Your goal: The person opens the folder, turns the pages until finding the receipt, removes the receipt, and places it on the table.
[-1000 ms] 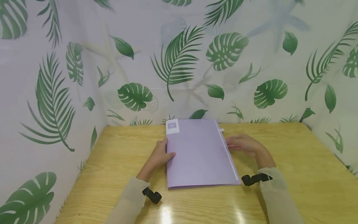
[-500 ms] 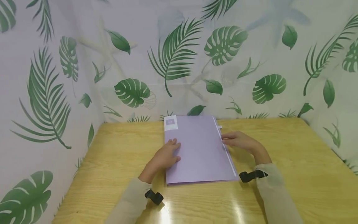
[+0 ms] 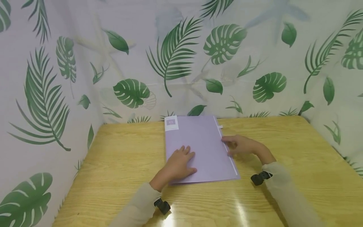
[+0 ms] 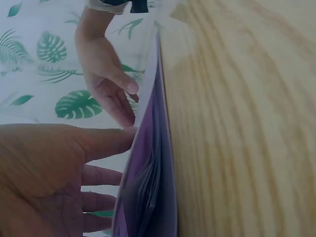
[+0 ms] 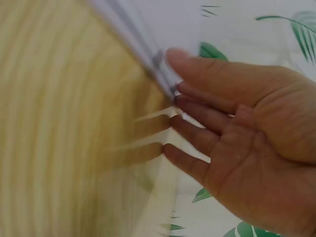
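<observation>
A closed lilac document folder (image 3: pixel 201 135) lies on the wooden table, with a white label (image 3: pixel 171 123) at its upper left corner and a white strip along its right side. My left hand (image 3: pixel 180 164) rests on the lower left of the cover, fingers spread. The left wrist view looks into the folder's lower edge, where several inner sleeves (image 4: pixel 148 190) show between the covers. At the folder's right edge is my right hand (image 3: pixel 244 144), its fingertips touching or very near the edge. Its thumb stands apart from the fingers in the right wrist view (image 5: pixel 247 113).
The wooden table (image 3: pixel 127 157) reaches back to a white cloth wall (image 3: pixel 175 104) printed with green leaves, which also stands along the left and right sides. A small white tab (image 3: pixel 220 127) sticks out from the folder's right edge.
My left hand has gone from gripping the folder's left edge to lying on its cover, further right. The right hand stays by the right edge, its thumb and fingers now spread apart.
</observation>
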`<state>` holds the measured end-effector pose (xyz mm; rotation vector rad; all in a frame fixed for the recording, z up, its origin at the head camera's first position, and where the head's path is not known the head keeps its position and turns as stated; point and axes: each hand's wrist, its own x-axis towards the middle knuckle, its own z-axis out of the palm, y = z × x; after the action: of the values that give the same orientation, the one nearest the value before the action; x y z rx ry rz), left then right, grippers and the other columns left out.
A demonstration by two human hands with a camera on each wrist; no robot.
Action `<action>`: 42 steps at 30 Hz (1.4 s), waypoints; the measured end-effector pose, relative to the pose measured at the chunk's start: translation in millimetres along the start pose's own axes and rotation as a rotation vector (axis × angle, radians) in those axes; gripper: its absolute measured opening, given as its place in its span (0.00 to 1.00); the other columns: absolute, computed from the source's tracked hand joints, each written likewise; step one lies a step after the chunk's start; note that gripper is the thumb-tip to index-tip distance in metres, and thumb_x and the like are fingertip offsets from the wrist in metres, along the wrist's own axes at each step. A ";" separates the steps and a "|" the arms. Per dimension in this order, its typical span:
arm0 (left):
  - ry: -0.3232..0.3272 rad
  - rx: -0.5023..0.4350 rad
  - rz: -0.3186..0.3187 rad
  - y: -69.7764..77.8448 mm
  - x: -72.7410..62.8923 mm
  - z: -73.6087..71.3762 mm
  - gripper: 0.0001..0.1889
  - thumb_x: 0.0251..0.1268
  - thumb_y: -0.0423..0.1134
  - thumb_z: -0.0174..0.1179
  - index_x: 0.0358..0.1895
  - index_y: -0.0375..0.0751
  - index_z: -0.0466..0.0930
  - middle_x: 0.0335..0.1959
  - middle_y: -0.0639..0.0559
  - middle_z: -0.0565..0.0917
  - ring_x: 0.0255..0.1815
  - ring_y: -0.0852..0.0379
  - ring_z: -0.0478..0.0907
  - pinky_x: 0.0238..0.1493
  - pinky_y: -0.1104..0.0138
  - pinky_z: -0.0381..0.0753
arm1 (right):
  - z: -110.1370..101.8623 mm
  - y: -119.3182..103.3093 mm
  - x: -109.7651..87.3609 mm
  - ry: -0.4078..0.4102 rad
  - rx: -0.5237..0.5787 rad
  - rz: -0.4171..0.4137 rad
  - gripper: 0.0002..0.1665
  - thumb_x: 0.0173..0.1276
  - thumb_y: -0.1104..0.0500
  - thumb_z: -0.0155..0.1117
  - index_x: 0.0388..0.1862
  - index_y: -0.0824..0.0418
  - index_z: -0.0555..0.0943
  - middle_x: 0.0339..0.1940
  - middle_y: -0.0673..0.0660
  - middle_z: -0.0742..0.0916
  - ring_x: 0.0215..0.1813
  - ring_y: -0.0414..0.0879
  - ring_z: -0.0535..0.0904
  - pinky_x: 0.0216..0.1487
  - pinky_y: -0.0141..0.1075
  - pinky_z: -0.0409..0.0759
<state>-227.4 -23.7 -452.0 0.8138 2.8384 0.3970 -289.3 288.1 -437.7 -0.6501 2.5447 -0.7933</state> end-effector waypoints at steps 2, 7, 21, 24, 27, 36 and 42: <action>-0.007 0.015 -0.002 3.0 0.2 0.0 0.35 0.69 0.55 0.65 0.73 0.40 0.71 0.79 0.37 0.63 0.82 0.37 0.56 0.81 0.46 0.58 | 0.7 3.0 -0.8 0.005 -0.044 -0.047 0.41 0.67 0.60 0.71 0.74 0.74 0.67 0.77 0.75 0.67 0.78 0.73 0.59 0.76 0.65 0.60; -0.040 0.052 0.018 10.8 1.5 1.5 0.37 0.69 0.58 0.63 0.75 0.43 0.69 0.80 0.39 0.62 0.82 0.37 0.55 0.81 0.43 0.56 | 5.3 12.3 -7.8 0.055 -0.189 -0.160 0.40 0.68 0.56 0.71 0.72 0.75 0.69 0.75 0.75 0.70 0.76 0.74 0.63 0.74 0.66 0.63; -0.051 0.227 0.168 31.4 11.2 13.2 0.47 0.60 0.68 0.65 0.78 0.49 0.63 0.81 0.42 0.60 0.82 0.38 0.55 0.80 0.44 0.59 | 18.3 16.0 -18.4 0.136 -0.416 -0.234 0.30 0.74 0.59 0.62 0.70 0.74 0.72 0.74 0.71 0.73 0.74 0.70 0.68 0.71 0.63 0.70; -0.026 0.219 0.193 32.4 11.4 14.8 0.45 0.61 0.67 0.65 0.77 0.49 0.65 0.81 0.42 0.62 0.82 0.39 0.57 0.79 0.44 0.61 | 19.3 15.7 -19.3 0.133 -0.419 -0.232 0.30 0.74 0.60 0.61 0.70 0.74 0.72 0.74 0.71 0.72 0.74 0.70 0.68 0.71 0.62 0.70; -0.005 0.204 0.225 33.5 9.3 15.1 0.42 0.63 0.66 0.64 0.76 0.49 0.67 0.79 0.43 0.65 0.81 0.40 0.60 0.78 0.44 0.63 | 20.5 15.9 -21.7 0.125 -0.414 -0.225 0.31 0.75 0.59 0.60 0.70 0.75 0.71 0.75 0.72 0.72 0.74 0.71 0.68 0.72 0.63 0.69; 0.213 0.136 0.381 30.6 0.5 2.1 0.30 0.67 0.56 0.66 0.67 0.45 0.78 0.70 0.46 0.78 0.72 0.48 0.75 0.72 0.58 0.75 | 17.7 17.4 -14.8 0.144 -0.390 -0.264 0.35 0.71 0.62 0.62 0.74 0.71 0.68 0.72 0.73 0.76 0.71 0.70 0.72 0.70 0.63 0.72; 0.468 0.046 0.541 37.8 -5.3 -9.3 0.21 0.62 0.42 0.70 0.59 0.44 0.84 0.60 0.51 0.86 0.62 0.55 0.83 0.65 0.65 0.81 | 17.0 17.5 -15.2 0.160 -0.343 -0.317 0.34 0.66 0.61 0.66 0.70 0.70 0.73 0.68 0.71 0.79 0.66 0.68 0.78 0.65 0.61 0.77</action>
<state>-206.3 2.4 -431.4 1.7052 2.9940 0.6664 -274.0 301.8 -457.8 -1.1647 2.7927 -0.5214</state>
